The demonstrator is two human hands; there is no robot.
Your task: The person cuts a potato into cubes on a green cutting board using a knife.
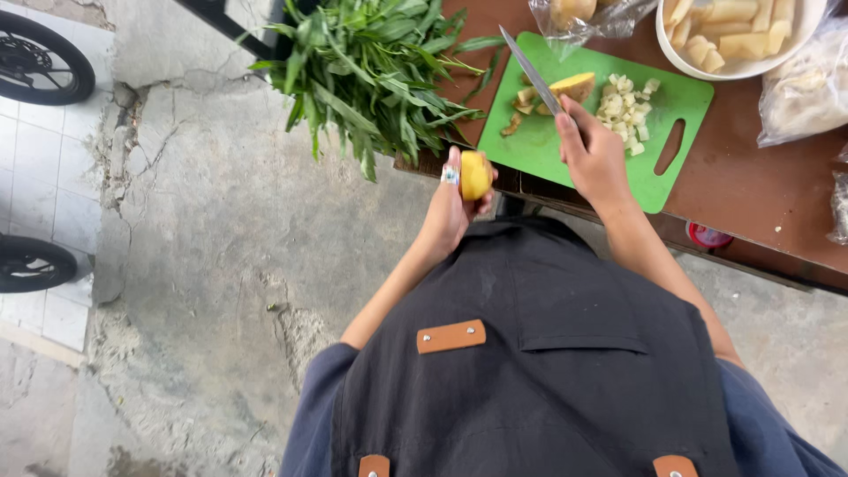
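1. Centre of the frame, the left hand (452, 201) has a yellow potato piece (474, 175) up off the table, fingers curled shut around it. The piece pokes out above the fingertips, a ring showing on one finger just to its left.
2. That yellow piece sits just off the table edge (530, 190), over the concrete floor (203, 265), and just beside the lower left corner of the green cutting board (680, 102).
3. Over to the right hand (590, 155): it is clenched on the handle of a knife (528, 66), the handle hidden inside the fist, and the long blade runs up and to the left across the board.
4. Under the blade lies another yellow potato half (574, 86), cut face down on the board, touching or very nearly touching the steel; I cannot tell which.
5. Right of that half, a heap of pale diced cubes (625, 108) spreads toward the board's handle slot.
6. Upper left of the board, a bunch of leafy greens (375, 66) hangs over the table edge.
7. Top right, a white bowl (680, 49) holds pale cut sticks, with clear plastic bags (808, 88) beside it.
8. The person's dark apron (548, 371) fills the lower frame.
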